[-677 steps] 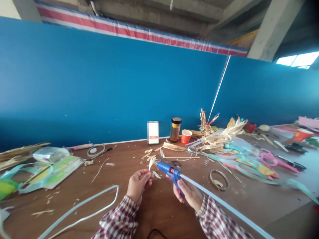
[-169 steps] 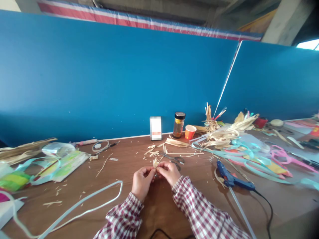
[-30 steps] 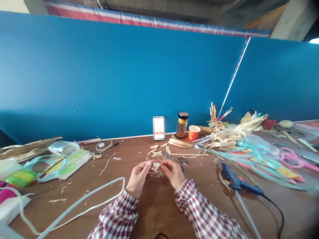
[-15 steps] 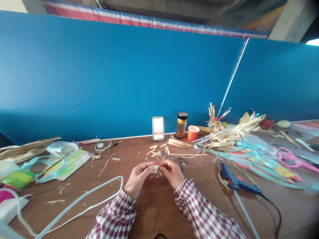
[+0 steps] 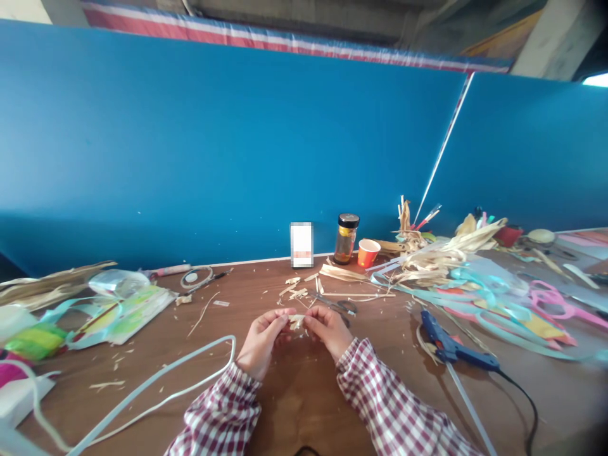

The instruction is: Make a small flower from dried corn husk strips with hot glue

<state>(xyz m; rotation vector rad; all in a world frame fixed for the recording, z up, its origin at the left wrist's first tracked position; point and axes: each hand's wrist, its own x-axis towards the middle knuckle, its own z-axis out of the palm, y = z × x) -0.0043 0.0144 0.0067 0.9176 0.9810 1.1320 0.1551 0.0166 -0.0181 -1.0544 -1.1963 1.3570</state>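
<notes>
A small pale piece of dried husk (image 5: 297, 321) is stretched between my two hands, low over the brown table. Its left side is pinched by the thumb and fingers of my left hand (image 5: 266, 334). The fingertips of my right hand (image 5: 330, 328) grip its right side. Most of the piece's outline is covered by fingers. Just beyond my hands lie several cut husk scraps (image 5: 298, 293) and a pair of dark-handled scissors (image 5: 342, 306), partly behind my right hand.
A blue glue gun (image 5: 451, 348) with its stick lies right. Husks (image 5: 432, 263), ribbons and pink scissors (image 5: 555, 304) pile up beyond it. A dark-lidded jar (image 5: 346, 239) and paper cup (image 5: 368, 253) stand at the back. White cable (image 5: 156, 405) loops at left.
My hands have shifted very slightly apart, and a little more of the pale husk piece shows between the fingertips. Everything else on the table stays put.
</notes>
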